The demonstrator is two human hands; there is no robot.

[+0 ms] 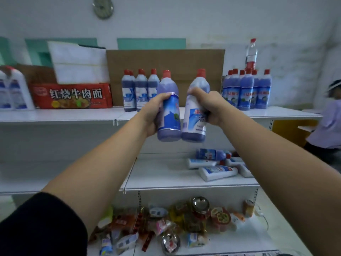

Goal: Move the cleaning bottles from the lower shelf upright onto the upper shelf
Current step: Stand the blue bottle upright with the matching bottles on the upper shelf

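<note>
2 cleaning bottles are in the air in front of the upper shelf (184, 115), caps up, their bases lower than its front edge and their bodies nearly touching. The left bottle (168, 108) stands almost upright; the right bottle (196, 111) leans a little, cap tipped to the right.

The left hand (153, 115) has its fingers (167, 95) closed around the left bottle's middle. The right hand (208, 106) is clamped tight on the other bottle's upper body.

On the upper shelf, just behind the held pair, a standing group (138, 89) of about 5 bottles is already upright, and a larger standing cluster (247, 89) sits well to the right of them. Below the upper shelf, on the lower shelf (166, 178), a pile of lying bottles (219, 163), about 5 as far as I can count, remains to move. So I judge the job well past halfway, with these 2 yet to be set down.
</note>
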